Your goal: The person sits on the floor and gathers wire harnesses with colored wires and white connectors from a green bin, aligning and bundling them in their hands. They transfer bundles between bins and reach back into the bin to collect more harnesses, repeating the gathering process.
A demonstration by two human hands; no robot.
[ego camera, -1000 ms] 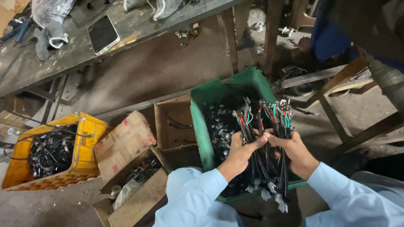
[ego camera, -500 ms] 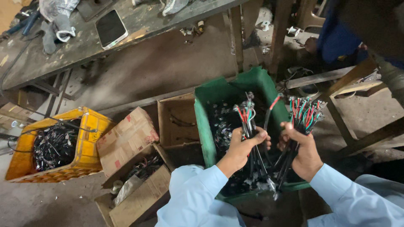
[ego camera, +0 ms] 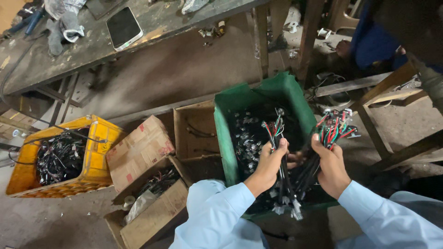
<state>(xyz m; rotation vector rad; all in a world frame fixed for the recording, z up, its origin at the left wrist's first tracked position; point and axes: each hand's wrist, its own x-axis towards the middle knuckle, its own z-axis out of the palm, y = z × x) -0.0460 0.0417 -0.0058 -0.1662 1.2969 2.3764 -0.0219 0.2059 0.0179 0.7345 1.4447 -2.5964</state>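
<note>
My left hand [ego camera: 268, 162] grips a small bundle of black wire harnesses [ego camera: 277, 133] with red, green and white ends, held over a green crate [ego camera: 230, 108] full of similar black cables. My right hand [ego camera: 330, 168] grips a larger bundle of wire harnesses [ego camera: 333, 128] whose coloured ends fan out to the right of the crate's rim. The lower ends of both bundles, with white connectors [ego camera: 290, 210], hang down together between my light blue sleeves.
A yellow crate [ego camera: 94, 161] of black cables stands at the left. Open cardboard boxes [ego camera: 194, 133] sit between it and the green crate. A workbench [ego camera: 152, 18] with a phone [ego camera: 123, 27] and gloves runs along the top. Wooden frames [ego camera: 383, 92] stand at the right, near a person in blue [ego camera: 378, 39].
The single bundle held in both hands has been split: my right hand drew its share off to the right, my left hand kept the smaller part over the crate.
</note>
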